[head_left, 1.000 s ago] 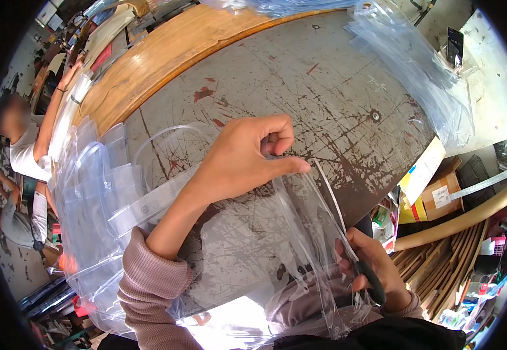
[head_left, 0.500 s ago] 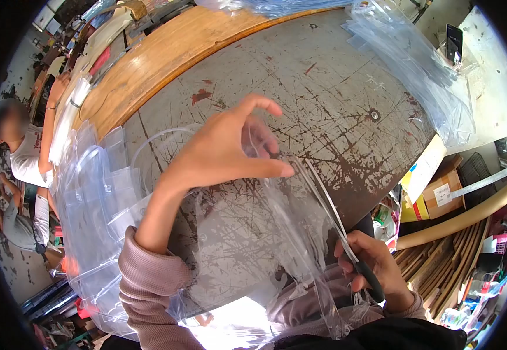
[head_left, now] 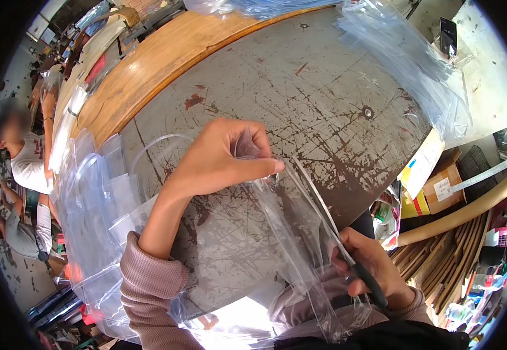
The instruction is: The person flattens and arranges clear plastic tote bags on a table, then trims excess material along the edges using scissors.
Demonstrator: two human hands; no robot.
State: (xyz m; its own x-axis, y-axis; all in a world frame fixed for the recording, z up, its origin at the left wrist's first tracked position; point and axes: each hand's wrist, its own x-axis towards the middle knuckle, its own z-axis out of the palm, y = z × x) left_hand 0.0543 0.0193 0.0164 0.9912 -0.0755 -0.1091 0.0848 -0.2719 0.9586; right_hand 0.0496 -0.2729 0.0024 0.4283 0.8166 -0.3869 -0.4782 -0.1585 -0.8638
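Observation:
My left hand [head_left: 215,160] is closed over the table, thumb and fingers pinching the upper end of a clear plastic piece [head_left: 280,230]. From that hand the plastic hangs down towards my lap. In my right hand [head_left: 379,265] is a pair of scissors with dark handles [head_left: 371,287]. Its long blades are parted and point up and left, their tips just right of my left thumb. Some of the plastic lies beside and behind the blades. Whether it is between them I cannot tell.
The scratched grey table [head_left: 253,76] fills the middle. Clear plastic pouches [head_left: 93,198] lie in a pile at left, and more plastic sheets [head_left: 405,64] at the back right. A phone [head_left: 448,38] stands beyond, a cardboard box [head_left: 443,189] at right. Two people [head_left: 32,160] sit at far left.
My left hand's fingers have closed from a wide curl into a pinch on the plastic. The scissors stay in my right hand, nearly in place. The view has shifted slightly.

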